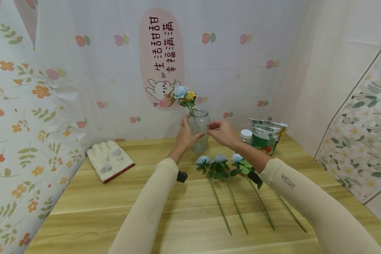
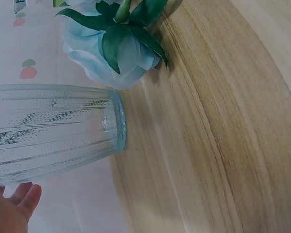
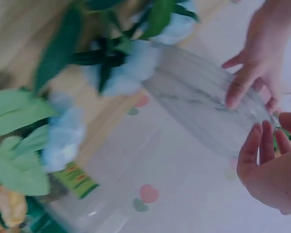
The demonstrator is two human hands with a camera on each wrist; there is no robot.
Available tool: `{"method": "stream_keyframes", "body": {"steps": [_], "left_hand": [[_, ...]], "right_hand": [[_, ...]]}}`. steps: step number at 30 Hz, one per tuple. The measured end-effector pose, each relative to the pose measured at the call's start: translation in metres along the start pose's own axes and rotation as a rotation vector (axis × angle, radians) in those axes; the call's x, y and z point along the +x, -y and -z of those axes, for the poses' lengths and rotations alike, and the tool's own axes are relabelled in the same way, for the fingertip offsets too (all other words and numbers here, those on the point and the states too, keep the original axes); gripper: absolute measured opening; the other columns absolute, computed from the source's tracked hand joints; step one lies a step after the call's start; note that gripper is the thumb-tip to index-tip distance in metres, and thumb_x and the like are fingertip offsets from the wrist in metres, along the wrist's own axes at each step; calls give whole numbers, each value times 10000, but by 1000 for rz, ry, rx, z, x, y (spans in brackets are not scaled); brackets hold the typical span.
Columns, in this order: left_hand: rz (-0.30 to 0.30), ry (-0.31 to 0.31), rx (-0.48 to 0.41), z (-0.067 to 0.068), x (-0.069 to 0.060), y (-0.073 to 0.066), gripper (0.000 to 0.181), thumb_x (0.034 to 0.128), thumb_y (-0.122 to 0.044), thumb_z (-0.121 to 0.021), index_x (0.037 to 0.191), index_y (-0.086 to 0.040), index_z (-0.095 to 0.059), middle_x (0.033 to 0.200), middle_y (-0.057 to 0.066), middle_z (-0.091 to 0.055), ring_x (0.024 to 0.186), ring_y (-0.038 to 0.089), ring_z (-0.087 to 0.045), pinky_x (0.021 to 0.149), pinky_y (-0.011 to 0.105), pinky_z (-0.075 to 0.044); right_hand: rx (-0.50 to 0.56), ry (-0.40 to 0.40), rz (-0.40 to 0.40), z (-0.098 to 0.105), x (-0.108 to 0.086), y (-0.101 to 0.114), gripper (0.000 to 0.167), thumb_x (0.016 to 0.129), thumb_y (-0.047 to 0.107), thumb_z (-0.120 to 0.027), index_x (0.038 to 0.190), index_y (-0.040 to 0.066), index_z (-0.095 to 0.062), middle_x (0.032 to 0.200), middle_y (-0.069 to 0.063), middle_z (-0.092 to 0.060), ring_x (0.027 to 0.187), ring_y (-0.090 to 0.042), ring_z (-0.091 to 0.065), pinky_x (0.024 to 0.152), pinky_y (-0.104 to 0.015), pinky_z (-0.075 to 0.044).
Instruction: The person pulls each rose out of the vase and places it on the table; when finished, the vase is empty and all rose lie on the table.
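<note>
A clear glass vase stands upright on the wooden surface, near its far edge, with a blue flower and a yellow flower rising from its mouth and leaning left. The left hand holds the vase from its left side, thumb across the front and fingers spread behind. The right hand is at the vase's right side, below the rim, its fingers loosely bent and gripping nothing; whether the fingertips touch the glass cannot be told. In front of the vase, three blue artificial flowers lie side by side, heads toward the vase and stems pointing back to the person; a fourth stem lies to their right, its upper end hidden by the right arm in the head view. Beyond that arm stand a white-lidded jar and, just beside it, a green and white pouch. Well apart on the left lies a cream glove with a dark red cuff. Cream sleeves cover both forearms. Behind hangs a pale cloth printed with small fruits, a rabbit and Chinese lettering.
</note>
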State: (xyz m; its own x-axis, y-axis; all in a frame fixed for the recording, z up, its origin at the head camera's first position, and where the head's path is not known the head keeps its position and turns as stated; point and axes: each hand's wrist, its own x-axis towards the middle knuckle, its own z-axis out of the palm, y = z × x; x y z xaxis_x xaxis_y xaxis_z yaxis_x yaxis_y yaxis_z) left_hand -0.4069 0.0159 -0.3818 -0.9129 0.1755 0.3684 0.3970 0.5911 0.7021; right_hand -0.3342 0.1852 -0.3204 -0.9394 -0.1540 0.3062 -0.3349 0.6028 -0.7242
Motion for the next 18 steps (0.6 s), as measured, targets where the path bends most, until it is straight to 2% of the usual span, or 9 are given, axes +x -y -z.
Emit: {"method": "stream_keyframes", "body": {"steps": [6,13,18], "left_hand": [[11,-2,8,-1,2,2,1037,854,-481,-749,1579,-192,-67,1600,151,-218,1341,383,-436,1020,510,-433],[13,17,5,-2,3,5,1062,842,-519,-745,1585,-198,-56,1598,159,-208,1403,363,-361,1078,491,-386],[0,20,11,-2,1,5,1049,849,-519,-739,1580,-197,-58,1596,159,-205,1405,367,-355,1075,503,-386]], "right_hand": [[-28,-65,41,-9,20,17,282,965,147,-627,1209,16,-683,1169,-177,-679,1065,-342,-635,853,-441,-543],[-72,-120,31,-19,37,22,275,977,133,-600,1192,-12,-692,1182,-163,-683,1161,-331,-590,939,-453,-504],[-93,-175,55,-24,47,24,259,958,96,-594,1159,-17,-712,1153,-166,-696,1110,-326,-620,918,-443,-509]]}}
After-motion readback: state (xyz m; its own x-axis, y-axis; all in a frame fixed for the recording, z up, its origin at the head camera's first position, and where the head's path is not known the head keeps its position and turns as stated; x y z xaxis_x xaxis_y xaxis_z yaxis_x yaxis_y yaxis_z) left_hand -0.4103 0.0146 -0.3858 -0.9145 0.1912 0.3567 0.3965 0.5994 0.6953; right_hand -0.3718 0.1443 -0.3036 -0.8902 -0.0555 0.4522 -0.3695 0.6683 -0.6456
